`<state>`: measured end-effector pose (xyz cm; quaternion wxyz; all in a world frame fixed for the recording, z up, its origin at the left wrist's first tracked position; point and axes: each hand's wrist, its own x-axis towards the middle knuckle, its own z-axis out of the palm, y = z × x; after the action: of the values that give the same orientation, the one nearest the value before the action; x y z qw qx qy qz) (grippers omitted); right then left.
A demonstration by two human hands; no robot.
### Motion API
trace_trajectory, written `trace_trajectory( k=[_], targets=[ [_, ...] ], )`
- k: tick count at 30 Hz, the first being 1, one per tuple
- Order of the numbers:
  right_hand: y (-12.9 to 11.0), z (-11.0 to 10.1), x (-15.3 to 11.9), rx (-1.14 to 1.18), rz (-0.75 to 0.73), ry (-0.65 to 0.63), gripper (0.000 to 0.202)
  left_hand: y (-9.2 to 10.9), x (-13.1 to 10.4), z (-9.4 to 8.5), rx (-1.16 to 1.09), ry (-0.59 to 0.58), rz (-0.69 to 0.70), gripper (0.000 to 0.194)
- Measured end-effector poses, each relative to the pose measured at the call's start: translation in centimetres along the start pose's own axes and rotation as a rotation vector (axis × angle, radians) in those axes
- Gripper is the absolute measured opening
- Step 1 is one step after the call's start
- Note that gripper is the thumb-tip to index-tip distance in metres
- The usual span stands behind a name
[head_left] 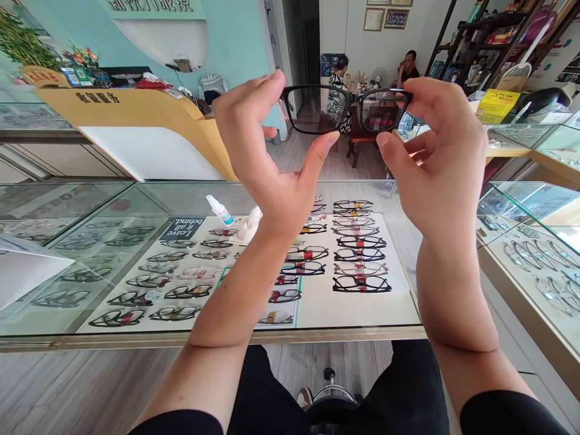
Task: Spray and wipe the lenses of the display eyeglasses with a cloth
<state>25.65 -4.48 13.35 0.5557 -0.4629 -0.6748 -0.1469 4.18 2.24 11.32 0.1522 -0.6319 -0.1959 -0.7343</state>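
I hold a pair of black-framed glasses (344, 109) up at eye level, lenses facing me. My left hand (267, 151) pinches the left lens rim between thumb and forefinger. My right hand (435, 151) grips the right end of the frame the same way. Both hands are raised above a glass display counter (403, 241). A small spray bottle with a blue label (220, 210) and a crumpled white cloth (248, 225) lie on the counter's glass top, below my left hand.
Several rows of glasses (357, 254) fill the counter's case. More glass cases stand at the left (54, 205) and right (534, 254). A yellow reception desk (136, 115) is behind. Two people sit at a table (371, 78) at the back. A stool base (330, 393) shows between my knees.
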Motion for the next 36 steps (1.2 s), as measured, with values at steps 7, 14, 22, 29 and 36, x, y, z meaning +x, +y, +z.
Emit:
trace_trajectory(
  k=[7, 14, 22, 29, 36],
  targets=[
    [-2.1, -0.9, -0.2, 0.004, -0.015, 0.056, 0.049, -0.3, 0.3, 0.0, -0.006, -0.062, -0.182, 0.071],
    [-2.5, -0.5, -0.4, 0.06, 0.007, 0.089, 0.043, -2.5, 0.7, -0.2, -0.115, -0.172, -0.364, 0.073],
    [-1.0, 0.4, 0.3, 0.388, 0.044, 0.06, 0.024, 0.4, 0.4, -0.5, 0.024, 0.003, -0.175, 0.064],
    [-1.1, 0.2, 0.3, 0.558, 0.087, 0.082, 0.029, 0.1, 0.1, -0.6, 0.054, -0.025, -0.072, 0.061],
    [-1.8, 0.3, -0.1, 0.471, -0.004, 0.249, 0.022, -3.1, 0.0, 0.0, -0.042, -0.129, 0.017, 0.098]
  ],
)
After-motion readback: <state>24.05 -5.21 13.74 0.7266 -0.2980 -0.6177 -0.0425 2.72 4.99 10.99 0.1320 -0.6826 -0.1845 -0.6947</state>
